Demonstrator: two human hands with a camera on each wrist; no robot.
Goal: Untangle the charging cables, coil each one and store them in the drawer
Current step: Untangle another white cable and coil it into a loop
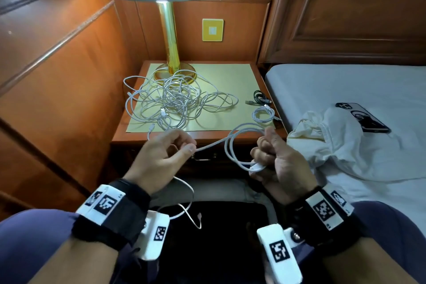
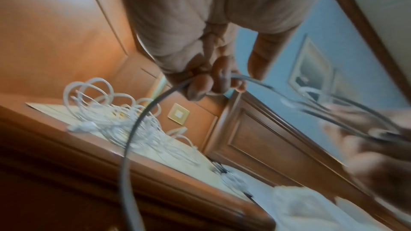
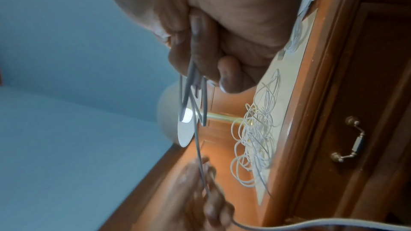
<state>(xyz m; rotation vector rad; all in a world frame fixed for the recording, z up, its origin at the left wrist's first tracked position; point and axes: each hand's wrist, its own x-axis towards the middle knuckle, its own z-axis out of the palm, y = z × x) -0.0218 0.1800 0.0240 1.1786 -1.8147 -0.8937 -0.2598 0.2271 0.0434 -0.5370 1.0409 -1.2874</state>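
Two hands work one white cable (image 1: 216,143) in front of the wooden nightstand (image 1: 129,130), whose closed drawer (image 3: 364,129) shows its metal handle in the right wrist view. On the nightstand's top, at 12 o'clock from the hands, lies a big tangle of white cables (image 1: 175,99) against the base of the lamp (image 1: 170,30). At 2 o'clock from the hands, near the top's right edge, sit a small white coil (image 1: 264,115) and, just behind it, a dark coiled cable (image 1: 259,97). The right hand (image 1: 276,163) is curled round a few loops of the white cable, gripping them where they gather by a plug. The left hand (image 1: 161,157) pinches the same cable between thumb and fingertips at 9 o'clock from the loops; a taut stretch runs between the hands. Below the left hand the free end hangs slack over the lap. On the bed (image 1: 345,85) at 3 o'clock lie a crumpled white cloth (image 1: 341,145) and a phone (image 1: 366,117).
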